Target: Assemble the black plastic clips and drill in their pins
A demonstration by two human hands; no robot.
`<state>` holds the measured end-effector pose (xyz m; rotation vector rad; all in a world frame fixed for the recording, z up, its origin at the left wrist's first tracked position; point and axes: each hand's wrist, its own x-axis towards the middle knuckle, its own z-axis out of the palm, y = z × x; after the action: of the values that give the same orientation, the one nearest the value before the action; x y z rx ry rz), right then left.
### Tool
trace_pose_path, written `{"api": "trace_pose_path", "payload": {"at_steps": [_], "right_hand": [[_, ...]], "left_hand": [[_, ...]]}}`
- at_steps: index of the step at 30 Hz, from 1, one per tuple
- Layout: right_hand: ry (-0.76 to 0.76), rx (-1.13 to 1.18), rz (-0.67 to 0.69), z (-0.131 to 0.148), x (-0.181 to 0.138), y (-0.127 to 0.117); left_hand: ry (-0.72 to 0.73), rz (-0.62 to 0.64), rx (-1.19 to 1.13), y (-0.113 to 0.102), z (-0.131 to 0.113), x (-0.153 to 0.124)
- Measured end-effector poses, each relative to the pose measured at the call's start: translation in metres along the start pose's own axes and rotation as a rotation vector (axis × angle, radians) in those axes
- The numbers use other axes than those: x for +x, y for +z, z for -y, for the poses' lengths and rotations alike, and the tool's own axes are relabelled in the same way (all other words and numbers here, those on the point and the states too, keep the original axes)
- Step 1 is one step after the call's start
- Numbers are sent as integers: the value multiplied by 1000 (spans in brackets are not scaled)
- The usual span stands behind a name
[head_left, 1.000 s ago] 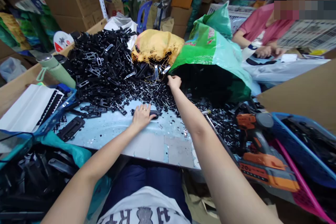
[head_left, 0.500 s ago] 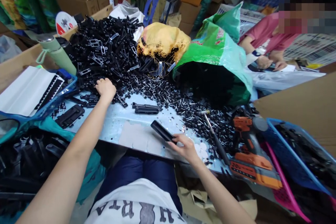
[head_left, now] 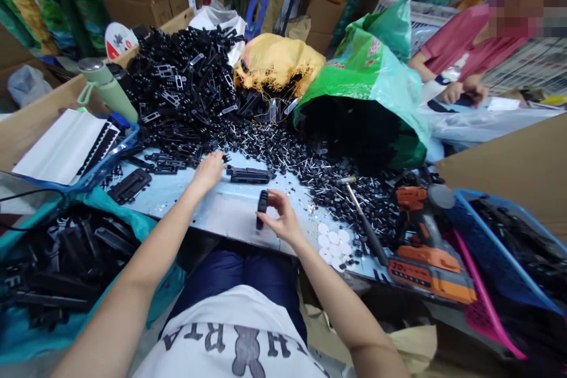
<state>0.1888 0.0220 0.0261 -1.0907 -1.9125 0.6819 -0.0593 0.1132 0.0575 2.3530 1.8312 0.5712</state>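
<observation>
My right hand [head_left: 280, 217] grips a flat black plastic piece [head_left: 261, 208], held on end over the pale blue table top [head_left: 230, 207]. My left hand [head_left: 208, 170] rests at the near edge of a big heap of black plastic parts [head_left: 186, 88], its fingers curled on small parts I cannot make out. A long black assembled piece [head_left: 249, 175] lies on the table just right of the left hand. Small black screws [head_left: 301, 165] are strewn behind it.
An orange cordless drill [head_left: 425, 248] lies at the right beside white round pads [head_left: 332, 242]. A green sack [head_left: 367, 100] and a yellow sack [head_left: 274, 62] stand behind. A green bottle [head_left: 108, 91] stands at left. Another person in a pink shirt [head_left: 452, 41] works at the far right.
My right hand carried the black piece left and turned it upright. My left hand moved right, from the heap to beside the long black piece.
</observation>
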Motion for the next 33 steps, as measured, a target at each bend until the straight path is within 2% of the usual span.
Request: {"api": "trace_pose_path", "payload": {"at_steps": [1,3,6,8,10,12,15,17,19,22,24,29,33], "right_hand": [[12,48,-9,-2,-4,-7],[15,26,55,-10,-17,-26],[-7,-193,238,-19,-36,-45],[-22,-355,320,-19,-38,-42],[1,-424,313,-15,-31,-28],[110,-291,221,-8,-20,-11],[383,217,87,1,-5,7],[517,525,60,5,-2,12],[567,672,31,7,-2,12],[553,702,-25,8,-1,8],[508,672,-15,9,1,3],[292,436,89,9,4,-10],[207,277,17,12,-1,-10]], "left_hand": [[10,-17,-62,-1,-6,-6],[40,-43,-175,0,-19,-21],[-17,-55,-326,6,-38,-43],[-85,-49,-451,11,-51,-55],[-116,-29,-590,16,-62,-64],[-128,2,-727,21,-73,-72],[-155,40,-882,25,-86,-80],[-152,-8,-887,24,-93,-84],[-110,-75,-824,22,-98,-84],[-18,-80,-744,15,-101,-82],[7,-84,-730,10,-102,-82],[61,-165,-691,7,-104,-82],[90,-270,-676,11,-108,-78]]}}
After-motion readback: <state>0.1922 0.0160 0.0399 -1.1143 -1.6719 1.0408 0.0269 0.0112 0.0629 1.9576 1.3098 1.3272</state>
